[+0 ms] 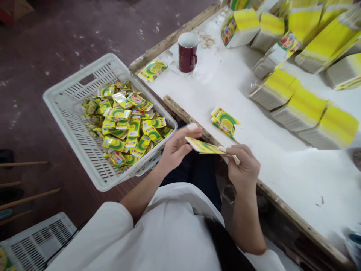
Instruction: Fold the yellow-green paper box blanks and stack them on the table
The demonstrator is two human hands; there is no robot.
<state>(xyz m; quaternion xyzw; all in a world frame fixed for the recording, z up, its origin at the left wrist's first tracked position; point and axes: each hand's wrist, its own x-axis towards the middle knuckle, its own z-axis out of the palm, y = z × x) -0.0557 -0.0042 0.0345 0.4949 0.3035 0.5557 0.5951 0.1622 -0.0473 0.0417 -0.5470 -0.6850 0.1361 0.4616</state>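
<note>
White sleeve nearest lens. Left hand and right hand, grips pinched shut on opposite ends of flat yellow packet, held above lap at desk edge. Packet looks light, thin, bendable, possibly slippery; best taken by edges. Filled white basket just left; stacked packs crowd far desk, open room between.

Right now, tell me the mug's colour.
Dark red mug with a white inside, in the head view.
</note>
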